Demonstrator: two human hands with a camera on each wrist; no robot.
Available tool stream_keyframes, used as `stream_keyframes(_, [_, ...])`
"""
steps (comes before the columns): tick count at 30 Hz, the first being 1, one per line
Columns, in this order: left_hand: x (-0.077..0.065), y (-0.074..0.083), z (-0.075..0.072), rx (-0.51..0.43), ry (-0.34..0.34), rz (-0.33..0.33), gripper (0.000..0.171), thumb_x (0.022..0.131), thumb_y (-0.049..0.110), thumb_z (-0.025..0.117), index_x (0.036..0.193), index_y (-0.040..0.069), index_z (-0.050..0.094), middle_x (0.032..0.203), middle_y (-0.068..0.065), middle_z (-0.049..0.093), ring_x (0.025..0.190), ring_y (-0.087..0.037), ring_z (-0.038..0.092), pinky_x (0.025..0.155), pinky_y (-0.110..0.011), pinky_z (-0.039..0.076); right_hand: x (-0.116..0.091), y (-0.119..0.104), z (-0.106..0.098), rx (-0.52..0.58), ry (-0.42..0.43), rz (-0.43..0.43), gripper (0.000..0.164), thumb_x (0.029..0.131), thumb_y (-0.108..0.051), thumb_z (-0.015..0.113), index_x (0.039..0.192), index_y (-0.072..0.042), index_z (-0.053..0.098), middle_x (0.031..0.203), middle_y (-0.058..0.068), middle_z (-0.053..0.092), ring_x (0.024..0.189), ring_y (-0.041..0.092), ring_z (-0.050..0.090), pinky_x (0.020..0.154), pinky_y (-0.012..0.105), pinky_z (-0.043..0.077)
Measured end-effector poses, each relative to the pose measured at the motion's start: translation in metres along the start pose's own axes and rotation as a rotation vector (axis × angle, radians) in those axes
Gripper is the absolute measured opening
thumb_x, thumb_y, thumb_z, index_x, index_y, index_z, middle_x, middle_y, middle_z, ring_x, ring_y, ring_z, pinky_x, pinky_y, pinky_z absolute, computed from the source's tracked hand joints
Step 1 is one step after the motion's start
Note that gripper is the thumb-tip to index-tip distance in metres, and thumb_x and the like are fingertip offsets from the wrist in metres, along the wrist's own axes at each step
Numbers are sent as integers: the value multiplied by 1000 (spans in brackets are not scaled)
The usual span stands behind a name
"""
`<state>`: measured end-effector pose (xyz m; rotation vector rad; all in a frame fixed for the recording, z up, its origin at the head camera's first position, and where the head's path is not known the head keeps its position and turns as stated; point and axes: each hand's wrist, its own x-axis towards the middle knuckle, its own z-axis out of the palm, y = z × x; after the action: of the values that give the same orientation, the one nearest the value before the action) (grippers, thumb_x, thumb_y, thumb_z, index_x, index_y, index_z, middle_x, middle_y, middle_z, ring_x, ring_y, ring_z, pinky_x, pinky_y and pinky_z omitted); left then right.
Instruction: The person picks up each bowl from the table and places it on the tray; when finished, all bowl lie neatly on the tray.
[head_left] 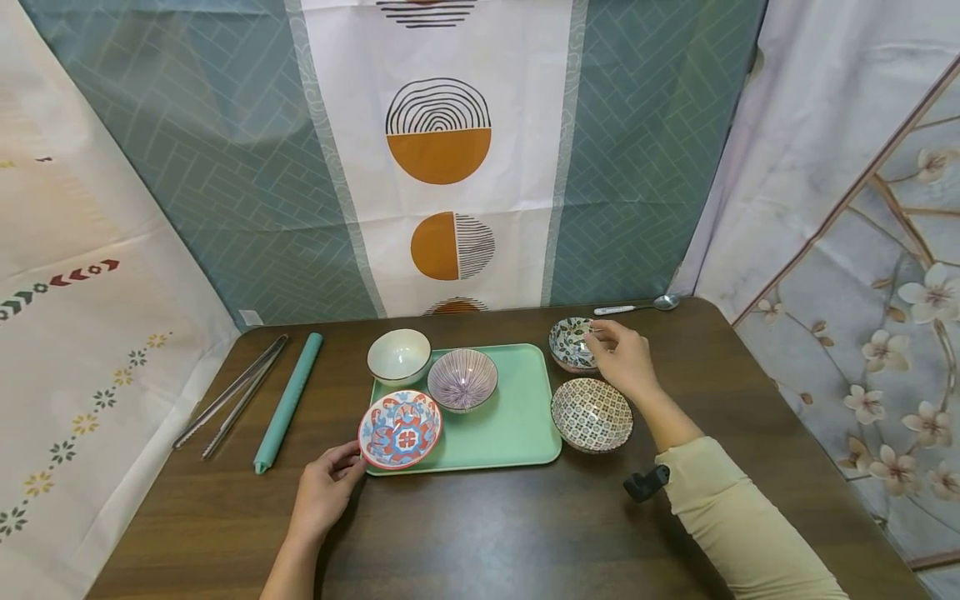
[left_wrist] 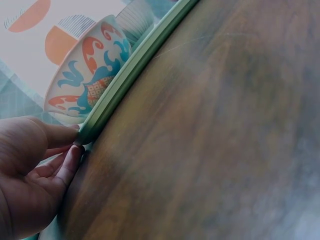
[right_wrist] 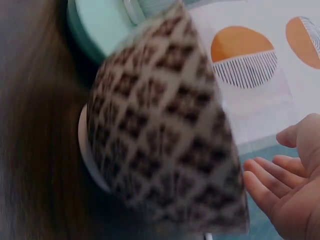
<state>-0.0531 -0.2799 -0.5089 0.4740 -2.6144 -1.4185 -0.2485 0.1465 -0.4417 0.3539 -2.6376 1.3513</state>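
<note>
My left hand (head_left: 324, 490) pinches the front left corner of the green tray (head_left: 517, 446) between thumb and fingers; the left wrist view shows the fingertips at the tray's rim (left_wrist: 112, 97). Right beside these fingers, a red-and-blue patterned bowl (head_left: 401, 429) sits on the tray. Behind it on the tray are a purple-striped bowl (head_left: 462, 380) and a plain white bowl (head_left: 399, 357). My right hand (head_left: 624, 357) is over the right side of a leaf-patterned bowl (head_left: 572, 343), fingers loosely bent with nothing held. A brown lattice-patterned bowl (head_left: 592, 415) stands nearer me, large in the right wrist view.
Metal tongs (head_left: 232, 396) and a teal stick-shaped roll (head_left: 288, 404) lie on the left of the brown table (head_left: 480, 533). A spoon (head_left: 637, 307) lies at the back right edge. Hanging cloths (head_left: 637, 167) border the table's back and sides.
</note>
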Motion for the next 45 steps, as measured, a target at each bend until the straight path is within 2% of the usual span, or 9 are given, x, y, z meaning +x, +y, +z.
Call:
stream_keyframes(7, [0,0,1,3,19,17,29,96,5,68,124,-4,69,114,-15,69,99,-16,64,76,-14,53,3,20,-8,-40,77,18,36,101,-17,63,130,4,63,114,25,70,102,43,69,82,53,57])
stream_keyframes(14, [-1,2,0,-6,15,17,29,97,4,68,125,-4,68,115,-16,69,101,-22,65,75,-15,53,3,35,-11,-71,134,-3,34,100,-13,63,127,8,63,111,25,71,99,43,69,83,54,57])
stream_keyframes(18, [-1,2,0,-13,13,14,30,97,4,68,125,-4,68,116,-16,68,102,-23,65,75,-15,53,3,46,-10,-71,190,-28,30,98,-7,62,123,10,64,107,26,72,96,42,70,83,51,58])
stream_keyframes(23, [-1,2,0,-13,14,9,30,97,4,68,125,-4,68,116,-16,68,102,-22,65,75,-15,53,3,57,-6,-77,235,-18,28,96,-4,63,119,13,65,103,26,72,92,39,70,81,48,58])
stream_keyframes(33, [-2,3,0,-21,12,11,30,97,4,68,125,-4,68,115,-16,68,102,-22,65,76,-14,53,5,68,1,-85,144,88,35,99,-15,60,122,12,65,105,26,72,93,42,69,90,55,49])
stream_keyframes(38, [-1,3,0,-24,7,10,30,97,4,68,126,-4,68,116,-17,68,103,-23,65,76,-14,53,8,67,5,-94,128,108,36,100,-17,61,122,11,66,103,25,73,91,41,71,86,55,53])
stream_keyframes(45, [-1,2,0,-20,15,15,30,96,4,68,125,-4,68,114,-16,68,102,-22,65,77,-15,53,10,66,8,-89,148,123,36,99,-15,61,121,12,66,102,26,73,91,42,71,89,56,51])
